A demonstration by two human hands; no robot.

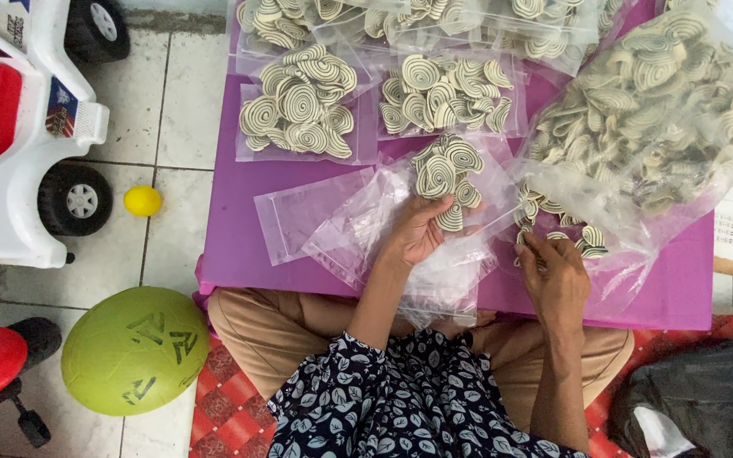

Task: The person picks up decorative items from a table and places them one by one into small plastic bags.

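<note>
Patterned sleeve [383, 399]; right hand's [556, 276] fingertips bag-hidden.

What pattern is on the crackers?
Cream crackers with dark spiral stripes; head view.

Low purple tabletop [239, 246] over the lap. On it: two filled clear packs of spiral crackers [300, 106] and [447, 93] side by side, more packs along the far edge [400, 21], one big open bag of crackers [663, 110] at right, an empty flat clear bag [299, 212] beside a pile of loose clear bags [443, 271] at the near edge.
</note>
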